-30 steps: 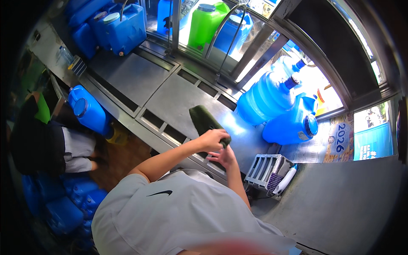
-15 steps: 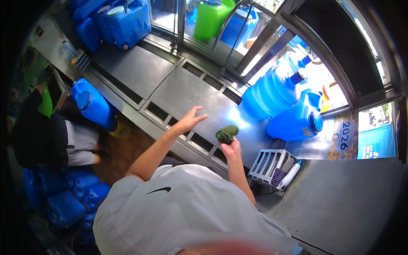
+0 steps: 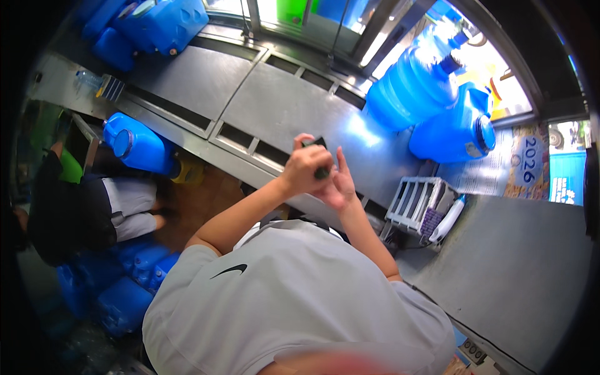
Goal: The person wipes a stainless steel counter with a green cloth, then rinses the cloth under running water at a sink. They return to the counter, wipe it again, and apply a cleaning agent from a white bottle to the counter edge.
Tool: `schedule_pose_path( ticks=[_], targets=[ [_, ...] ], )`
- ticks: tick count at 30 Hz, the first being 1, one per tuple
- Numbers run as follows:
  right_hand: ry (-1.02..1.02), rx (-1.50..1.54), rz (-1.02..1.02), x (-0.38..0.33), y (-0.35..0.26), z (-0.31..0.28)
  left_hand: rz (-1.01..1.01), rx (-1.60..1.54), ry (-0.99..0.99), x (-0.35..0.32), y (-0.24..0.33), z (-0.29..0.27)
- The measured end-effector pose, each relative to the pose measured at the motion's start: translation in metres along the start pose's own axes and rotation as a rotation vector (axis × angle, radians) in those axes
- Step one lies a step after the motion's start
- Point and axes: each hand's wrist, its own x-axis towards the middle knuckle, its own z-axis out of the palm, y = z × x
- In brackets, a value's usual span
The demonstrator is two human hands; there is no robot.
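Observation:
Bunched in my left hand (image 3: 304, 167) is a dark green cloth (image 3: 321, 172); the fingers are wrapped round it, and parts of it stick out above and below them. My right hand (image 3: 339, 189) is right beside it, palm turned up, with its fingers and thumb stretched apart. The two hands meet or overlap at the cloth; whether the right hand touches the cloth is hard to make out. Both are above the near edge of a steel counter (image 3: 281, 103) with slots along its sides.
Blue water bottles (image 3: 409, 87) and a blue jug (image 3: 453, 128) stand at the counter's right. A grey slatted rack (image 3: 412, 203) is nearer me. More blue jugs (image 3: 165, 25) are at the far left, and a person (image 3: 75, 206) bends beside a blue container (image 3: 140, 150).
The green cloth has passed from my right hand into my left. My hands have come together, and the left has closed while the right has opened. The view has shifted slightly.

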Motion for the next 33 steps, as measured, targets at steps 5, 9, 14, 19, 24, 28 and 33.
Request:
schedule_pose_path(
  ticks=[5,9,14,19,24,28,33],
  targets=[
    [0.247,-0.147,-0.029,-0.003,0.015,0.007,0.318,-0.215,-0.110,-0.021,0.039,-0.001],
    [0.171,-0.080,-0.059,-0.003,0.024,0.028,0.757,-0.103,-0.180,-0.006,0.015,-0.023],
    [-0.009,0.028,-0.147,0.016,0.033,0.068,0.852,-0.398,-0.327,0.025,-0.001,-0.039],
    [-0.138,-0.051,-0.669,0.029,0.026,0.094,0.358,-0.928,-0.119,0.040,0.004,-0.043],
    [-0.199,-1.470,-1.638,0.048,0.013,0.096,-0.807,-2.590,0.492,0.043,0.005,-0.015],
    [-0.117,-2.057,-1.655,0.055,0.016,0.068,-1.261,-2.617,-0.241,0.045,-0.040,0.007],
    [-0.152,-2.433,-1.347,0.059,0.023,-0.014,-1.503,-1.793,-1.149,0.018,-0.122,0.049]
  ],
)
